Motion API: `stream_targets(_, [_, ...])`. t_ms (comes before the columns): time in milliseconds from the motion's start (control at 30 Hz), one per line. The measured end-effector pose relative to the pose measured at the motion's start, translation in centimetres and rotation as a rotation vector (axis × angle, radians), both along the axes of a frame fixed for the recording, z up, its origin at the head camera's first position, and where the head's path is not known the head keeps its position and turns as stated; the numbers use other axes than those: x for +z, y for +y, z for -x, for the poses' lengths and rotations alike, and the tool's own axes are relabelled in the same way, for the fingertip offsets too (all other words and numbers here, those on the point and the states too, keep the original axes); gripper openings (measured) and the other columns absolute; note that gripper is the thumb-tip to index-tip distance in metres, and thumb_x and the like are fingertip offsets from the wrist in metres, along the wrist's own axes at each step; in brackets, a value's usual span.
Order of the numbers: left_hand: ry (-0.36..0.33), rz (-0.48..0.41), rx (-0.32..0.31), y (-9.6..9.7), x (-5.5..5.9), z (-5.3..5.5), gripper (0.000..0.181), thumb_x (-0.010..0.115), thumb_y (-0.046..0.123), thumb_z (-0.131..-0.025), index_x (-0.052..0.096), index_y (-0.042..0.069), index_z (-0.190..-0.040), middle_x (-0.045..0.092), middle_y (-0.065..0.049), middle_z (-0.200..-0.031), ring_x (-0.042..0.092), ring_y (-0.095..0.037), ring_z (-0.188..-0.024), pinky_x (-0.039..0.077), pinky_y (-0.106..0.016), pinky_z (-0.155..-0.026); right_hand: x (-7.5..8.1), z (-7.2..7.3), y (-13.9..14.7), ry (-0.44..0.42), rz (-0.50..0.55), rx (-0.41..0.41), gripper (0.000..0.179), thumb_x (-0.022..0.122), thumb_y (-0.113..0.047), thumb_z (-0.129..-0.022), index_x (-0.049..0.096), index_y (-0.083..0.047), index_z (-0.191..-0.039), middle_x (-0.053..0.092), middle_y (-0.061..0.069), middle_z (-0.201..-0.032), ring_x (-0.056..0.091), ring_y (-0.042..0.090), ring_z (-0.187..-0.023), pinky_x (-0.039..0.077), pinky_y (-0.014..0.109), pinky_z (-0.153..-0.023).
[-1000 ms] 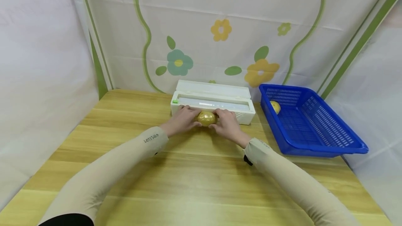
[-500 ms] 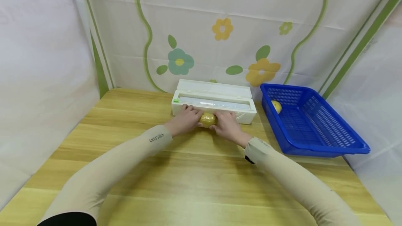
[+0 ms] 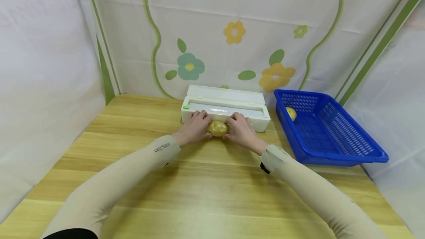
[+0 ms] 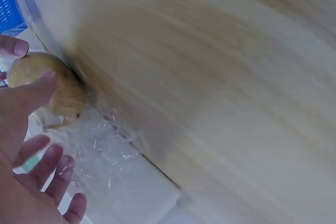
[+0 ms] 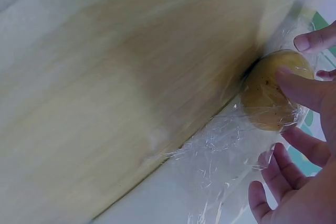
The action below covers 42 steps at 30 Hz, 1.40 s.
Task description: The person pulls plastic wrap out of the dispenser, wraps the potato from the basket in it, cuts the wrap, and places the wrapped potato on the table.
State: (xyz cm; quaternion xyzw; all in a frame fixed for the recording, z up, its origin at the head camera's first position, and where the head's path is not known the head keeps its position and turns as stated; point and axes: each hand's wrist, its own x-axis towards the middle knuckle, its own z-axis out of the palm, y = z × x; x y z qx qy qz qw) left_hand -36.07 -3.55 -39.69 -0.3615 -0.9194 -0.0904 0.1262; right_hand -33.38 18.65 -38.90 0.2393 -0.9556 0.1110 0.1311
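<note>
A yellow potato (image 3: 218, 129) lies just in front of a white cling film dispenser (image 3: 259, 124), whose lid stands up. Glossy cling film covers the potato, and more loose, wrinkled film (image 4: 105, 145) stretches along the dispenser's front in both wrist views. My left hand (image 3: 195, 127) holds the potato's left end, thumb on its near side. At the other end my right hand (image 3: 241, 130) grips it the same way, the thumb pressing the film-covered skin (image 5: 265, 95). The remaining fingers of both hands curl loosely beside the film. The potato's underside is hidden.
To the right stands a blue plastic basket (image 3: 300, 146) with another potato (image 3: 291, 113) at its left wall. A green slider (image 3: 186, 107) sits at the dispenser's left end. Behind the wooden table (image 3: 199, 194) hangs a flower-printed cloth (image 3: 206, 28).
The potato has shifted slightly toward me and turned, showing a different side. Both hands have stayed at its ends, with their fingers repositioned. Dispenser and basket have stayed put.
</note>
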Motion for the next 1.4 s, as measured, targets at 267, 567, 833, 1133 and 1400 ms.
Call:
stream_targets(267, [-0.044, 0.034, 0.004, -0.1, 0.2, -0.3, 0.057, 0.081, 0.044, -0.081, 0.058, 0.01, -0.121, 0.058, -0.009, -0.116, 0.05, -0.031, -0.11, 0.034, -0.051, -0.099, -0.2, -0.1, 0.2, -0.016, 0.013, 0.005, 0.051, 0.092, -0.03, -0.07, 0.067, -0.008, -0.109, 0.053, 0.007, -0.108, 0.051, 0.026, -0.101, 0.039, 0.049, -0.085])
stream_targets(567, [-0.031, 0.044, 0.011, -0.1, 0.1, -0.5, 0.056, 0.078, 0.046, -0.082, 0.061, 0.01, -0.121, 0.058, -0.009, -0.12, 0.049, -0.031, -0.117, 0.033, -0.051, -0.101, -0.1, -0.5, 0.1, -0.028, -0.006, 0.023, 0.054, 0.091, -0.035, -0.07, 0.067, -0.008, -0.111, 0.052, 0.009, -0.111, 0.051, 0.028, -0.104, 0.037, 0.05, -0.086])
stream_targets(833, [-0.005, 0.014, -0.004, -0.4, 0.5, -0.7, 0.064, 0.079, 0.052, -0.078, 0.062, 0.008, -0.121, 0.059, -0.009, -0.117, 0.051, -0.029, -0.109, 0.037, -0.051, -0.097, 0.5, -0.6, -0.1, -0.012, -0.005, 0.004, 0.057, 0.087, -0.044, -0.073, 0.067, -0.01, -0.114, 0.051, 0.008, -0.114, 0.049, 0.025, -0.104, 0.037, 0.046, -0.084])
stream_targets(1133, [-0.173, -0.316, 0.023, -2.7, 1.1, 0.1, 0.076, 0.083, 0.043, -0.078, 0.053, 0.0, -0.133, 0.054, -0.014, -0.126, 0.047, -0.032, -0.118, 0.036, -0.052, -0.101, 1.1, -0.3, -0.9, -0.03, 0.07, 0.01, 0.053, 0.078, -0.05, -0.082, 0.068, -0.009, -0.114, 0.052, 0.006, -0.115, 0.049, 0.027, -0.107, 0.036, 0.048, -0.089])
stream_targets(1400, [-0.279, -0.585, 0.205, -6.4, 1.6, 2.5, 0.068, 0.084, 0.038, -0.078, 0.059, 0.004, -0.131, 0.036, -0.021, -0.143, 0.024, -0.039, -0.133, 0.021, -0.057, -0.107, 1.7, 0.6, -1.6, -0.017, 0.198, 0.019, 0.043, 0.079, -0.037, -0.085, 0.069, -0.003, -0.111, 0.054, 0.009, -0.112, 0.044, 0.031, -0.113, 0.035, 0.049, -0.09])
